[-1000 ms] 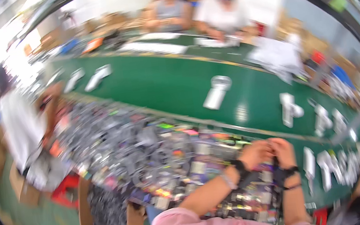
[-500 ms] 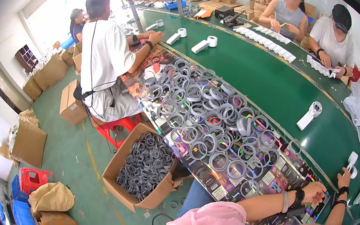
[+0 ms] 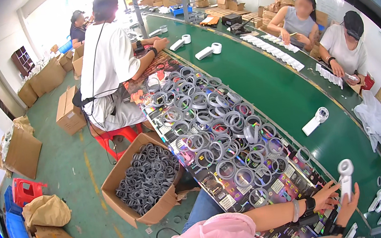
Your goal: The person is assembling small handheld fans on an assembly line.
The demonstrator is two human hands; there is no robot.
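A white handheld fan housing (image 3: 345, 176), with a long handle and a round head, stands nearly upright over the edge of the green belt, its head on top. My right hand (image 3: 347, 205) holds it low on the handle. Just left of it, my left hand (image 3: 326, 196) has its fingers spread toward the handle; whether they touch it I cannot tell. Grey rings (image 3: 244, 177) lie in a loose heap on the printed tabletop (image 3: 220, 191) beyond my left forearm.
The green belt (image 3: 274, 92) runs along the table's right, carrying more white housings (image 3: 315, 121). A cardboard box (image 3: 155, 216) full of grey rings stands on the floor at left. One co-worker (image 3: 104, 58) sits farther up the table; two more (image 3: 344, 51) work across the belt.
My right hand has taken a white housing off the belt and brought it left, close to my left hand. My left hand's fingers have opened out. The view has shifted slightly.
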